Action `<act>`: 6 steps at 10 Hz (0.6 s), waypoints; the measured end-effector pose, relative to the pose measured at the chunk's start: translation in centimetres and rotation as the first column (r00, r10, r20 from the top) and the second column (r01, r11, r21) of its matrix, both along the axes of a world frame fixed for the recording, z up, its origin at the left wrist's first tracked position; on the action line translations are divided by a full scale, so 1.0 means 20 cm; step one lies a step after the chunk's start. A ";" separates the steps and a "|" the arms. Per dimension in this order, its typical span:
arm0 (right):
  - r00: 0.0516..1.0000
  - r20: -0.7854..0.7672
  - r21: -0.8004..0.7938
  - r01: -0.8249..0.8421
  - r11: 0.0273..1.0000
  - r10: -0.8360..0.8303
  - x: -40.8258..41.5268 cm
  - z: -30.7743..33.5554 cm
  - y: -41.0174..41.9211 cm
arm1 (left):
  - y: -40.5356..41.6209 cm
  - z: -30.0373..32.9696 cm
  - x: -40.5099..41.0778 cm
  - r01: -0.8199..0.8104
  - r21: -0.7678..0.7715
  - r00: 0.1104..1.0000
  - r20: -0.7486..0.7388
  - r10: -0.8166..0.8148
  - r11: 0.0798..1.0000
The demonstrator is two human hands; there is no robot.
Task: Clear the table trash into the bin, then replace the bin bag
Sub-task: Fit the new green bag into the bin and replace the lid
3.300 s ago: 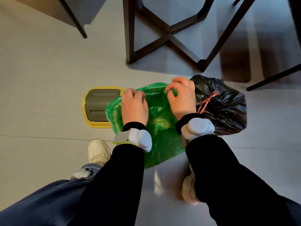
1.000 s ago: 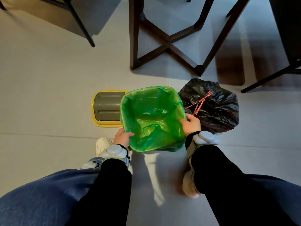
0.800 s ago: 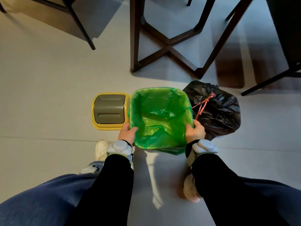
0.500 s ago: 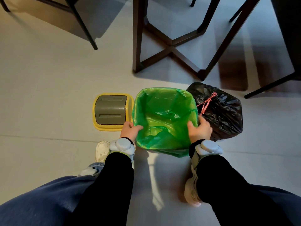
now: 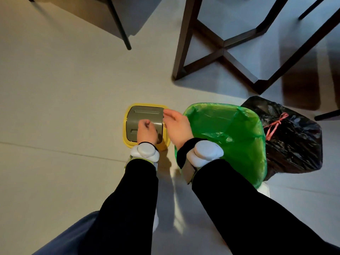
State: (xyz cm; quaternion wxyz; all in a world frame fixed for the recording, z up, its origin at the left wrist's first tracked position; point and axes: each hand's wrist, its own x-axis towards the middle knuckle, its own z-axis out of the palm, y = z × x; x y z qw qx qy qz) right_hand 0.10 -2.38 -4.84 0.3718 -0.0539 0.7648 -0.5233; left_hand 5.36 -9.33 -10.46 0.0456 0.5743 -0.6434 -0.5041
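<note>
Left hand [image 5: 146,130] curled on bin lid [image 5: 145,124], right hand [image 5: 177,126] open, fingers relaxed above its edge

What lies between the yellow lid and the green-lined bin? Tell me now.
In the head view, the right hand spans the gap between the yellow lid and the green-lined bin; below it only pale floor shows.

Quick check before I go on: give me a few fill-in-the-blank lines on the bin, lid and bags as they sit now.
1. The bag lining the bin is ____.
2. The yellow-rimmed lid lies on the ____.
3. The tied black bag is closed with a ____ string.
4. The left hand is over the ____.

Missing: green; floor; red; lid
</note>
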 end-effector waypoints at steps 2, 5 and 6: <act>0.958 0.249 0.302 0.063 0.951 -0.142 0.02 -0.27 -0.31 | -0.29 -0.22 0.00 -0.020 0.002 0.996 0.086 0.020 1.000; 0.926 0.293 0.433 0.093 0.897 -0.237 -0.07 -0.66 -0.41 | -0.56 -0.54 0.01 0.011 0.068 0.973 0.230 -0.026 0.998; 0.910 0.359 0.431 0.037 0.902 -0.209 -0.06 -0.71 -0.43 | -0.57 -0.59 0.03 0.019 0.076 0.975 0.222 -0.035 0.997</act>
